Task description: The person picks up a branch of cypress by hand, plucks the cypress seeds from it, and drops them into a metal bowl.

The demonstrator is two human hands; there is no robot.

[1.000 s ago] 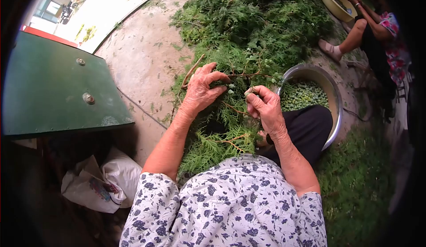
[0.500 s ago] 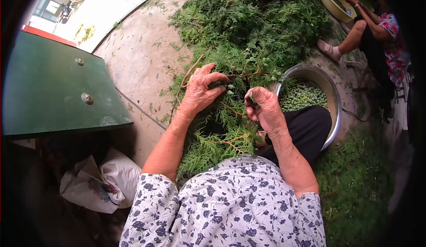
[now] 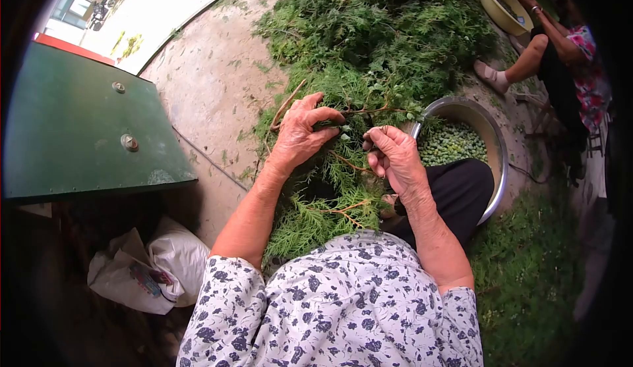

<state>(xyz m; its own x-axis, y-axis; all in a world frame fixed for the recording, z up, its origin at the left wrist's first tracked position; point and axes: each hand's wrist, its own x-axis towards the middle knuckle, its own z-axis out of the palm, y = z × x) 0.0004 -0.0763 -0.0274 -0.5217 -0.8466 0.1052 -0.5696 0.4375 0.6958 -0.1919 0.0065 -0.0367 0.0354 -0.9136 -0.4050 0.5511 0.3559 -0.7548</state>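
Left of the metal basin (image 3: 497, 149), our left hand (image 3: 300, 133) is at a brown twig (image 3: 379, 110), thumb and forefinger curved, a small gap between their tips; we cannot tell whether they grip it; nearer the basin, our right hand (image 3: 395, 156) has thumb and fingers drawn close together; we cannot tell whether they pinch anything; small green fruits (image 3: 455, 144) lie inside the basin; beyond it, leftward, we see heaped green branches (image 3: 376, 31).

You have 2 hands (image 3: 300, 133) and 2 basins (image 3: 506, 159)
Around you: 1 co-worker (image 3: 583, 45), 1 heap of branches (image 3: 376, 28), 1 green box (image 3: 76, 133) with 2 round knobs (image 3: 129, 143), and green fruits (image 3: 456, 145) too many to count.
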